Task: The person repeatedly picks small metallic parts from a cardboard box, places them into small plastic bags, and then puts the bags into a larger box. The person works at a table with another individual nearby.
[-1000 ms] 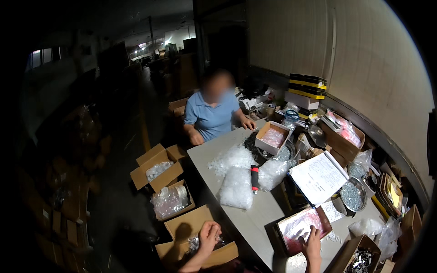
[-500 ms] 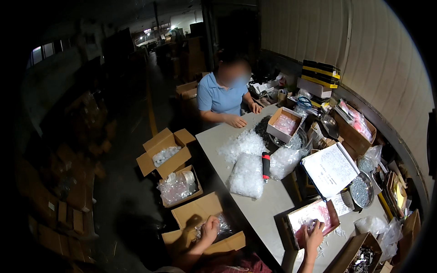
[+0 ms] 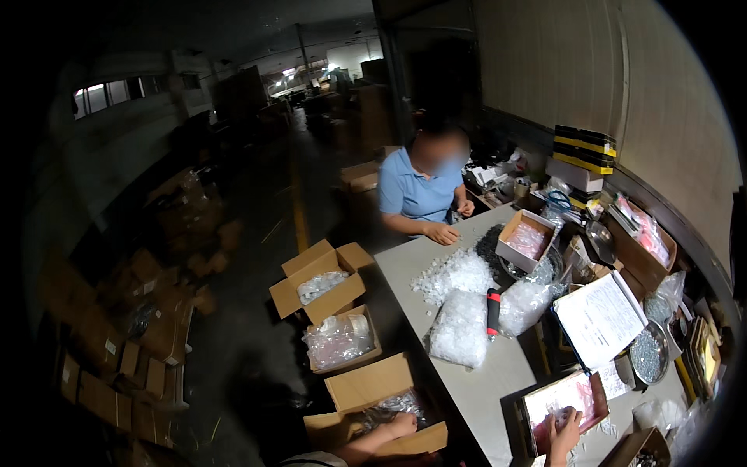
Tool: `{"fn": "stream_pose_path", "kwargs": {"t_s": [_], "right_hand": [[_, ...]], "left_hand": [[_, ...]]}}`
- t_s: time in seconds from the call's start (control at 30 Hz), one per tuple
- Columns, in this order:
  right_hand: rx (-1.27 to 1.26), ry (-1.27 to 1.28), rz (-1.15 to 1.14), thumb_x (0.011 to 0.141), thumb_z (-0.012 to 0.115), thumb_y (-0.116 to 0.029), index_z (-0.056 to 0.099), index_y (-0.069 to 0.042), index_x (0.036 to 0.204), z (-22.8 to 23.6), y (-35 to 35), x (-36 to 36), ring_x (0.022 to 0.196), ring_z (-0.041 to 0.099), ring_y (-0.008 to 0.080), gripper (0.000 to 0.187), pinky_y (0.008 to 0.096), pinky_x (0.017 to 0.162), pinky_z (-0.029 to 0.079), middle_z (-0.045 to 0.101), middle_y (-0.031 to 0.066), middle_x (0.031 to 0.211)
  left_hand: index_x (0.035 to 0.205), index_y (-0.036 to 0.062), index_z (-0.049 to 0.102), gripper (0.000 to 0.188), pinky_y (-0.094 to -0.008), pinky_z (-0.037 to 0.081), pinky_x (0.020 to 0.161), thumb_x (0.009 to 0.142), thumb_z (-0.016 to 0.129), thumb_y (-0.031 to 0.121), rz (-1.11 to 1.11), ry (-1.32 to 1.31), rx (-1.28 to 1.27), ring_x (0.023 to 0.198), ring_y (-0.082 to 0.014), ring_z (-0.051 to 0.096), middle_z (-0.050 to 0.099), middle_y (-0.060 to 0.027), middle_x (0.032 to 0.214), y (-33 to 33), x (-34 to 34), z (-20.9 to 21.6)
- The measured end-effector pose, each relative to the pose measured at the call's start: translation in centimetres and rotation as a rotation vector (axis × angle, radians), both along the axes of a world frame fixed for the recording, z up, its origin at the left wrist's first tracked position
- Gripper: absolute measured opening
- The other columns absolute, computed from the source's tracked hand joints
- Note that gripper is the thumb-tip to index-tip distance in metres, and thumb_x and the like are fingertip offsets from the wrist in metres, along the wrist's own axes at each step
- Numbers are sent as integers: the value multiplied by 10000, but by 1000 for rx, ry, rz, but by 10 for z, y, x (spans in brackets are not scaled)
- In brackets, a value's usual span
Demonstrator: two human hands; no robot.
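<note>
Cardboard box [image 3: 373, 405] at the bottom edge, on the floor left of the table, flaps open, clear plastic bags inside. Left hand [image 3: 401, 426] reaches into it, fingers curled down on the bag contents; whether it actually grips one, cannot tell. Right hand [image 3: 566, 426] is up on the grey table [image 3: 467, 381], fingers partly bent, tips in a shallow red-lined tray [image 3: 562, 405] of small clear packets; grip unclear, hand too small to read. The tray's long axis runs lower-left to upper-right, tilted toward the wall side.

Just past the tray: a white paper sheet on a clipboard [image 3: 601, 317], and a round metal bowl [image 3: 647, 354] of small parts to its right. Mid-table lies a bulging clear bag [image 3: 461, 329] of white bits, long axis roughly along the table, with a red-and-black tool [image 3: 492, 311] lying beside it, pointing away from the camera. Loose white pieces [image 3: 455, 272] are piled beyond.

On the floor to the left, two more open cartons [image 3: 327, 300] with bagged parts.

At the far end, a person in a blue shirt [image 3: 416, 191] sits, hands on the table edge, beside a small box with pink contents [image 3: 525, 237].
</note>
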State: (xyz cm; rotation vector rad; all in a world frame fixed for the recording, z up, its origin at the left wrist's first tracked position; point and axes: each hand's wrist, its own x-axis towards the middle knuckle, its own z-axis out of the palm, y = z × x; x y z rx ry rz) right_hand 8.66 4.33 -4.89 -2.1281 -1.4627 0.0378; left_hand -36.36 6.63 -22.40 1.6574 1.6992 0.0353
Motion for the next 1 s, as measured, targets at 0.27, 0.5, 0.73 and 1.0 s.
{"fn": "stream_pose_path", "kwargs": {"t_s": [0.27, 0.5, 0.73, 1.0], "right_hand": [[53, -61, -12, 901, 707, -331, 648, -99, 1089, 7, 0, -1, 821, 661, 350, 304, 442, 677, 528, 612, 123, 1037], [98, 2, -19, 1000, 602, -338, 705, -84, 1050, 11, 3, -10, 807, 674, 325, 279, 417, 680, 530, 642, 115, 1010], [208, 314, 46, 974, 666, -214, 761, -80, 1052, 26, -1, -13, 803, 670, 233, 181, 340, 693, 534, 641, 106, 1004], [249, 105, 171, 770, 692, 42, 612, -15, 1251, 38, -3, 9, 1120, 551, 432, 491, 459, 1000, 450, 532, 238, 1197]], "left_hand": [[1072, 82, 706, 246, -515, 547, 870, 905, 599, 227, -43, -63, -18, 1008, -418, 683, 711, -239, 1016, 7, 34, 29], [1158, 59, 671, 291, -509, 524, 939, 923, 636, 227, -121, -100, 151, 1105, -435, 629, 648, -232, 1164, 3, 44, 58], [1152, 20, 626, 297, -495, 540, 915, 881, 671, 133, 146, -242, 491, 1062, -427, 637, 623, -225, 1177, -6, 33, 86], [1194, 51, 610, 360, -443, 533, 942, 846, 699, 26, 158, -296, 766, 1071, -367, 649, 636, -173, 1191, -18, 59, 144]]}}
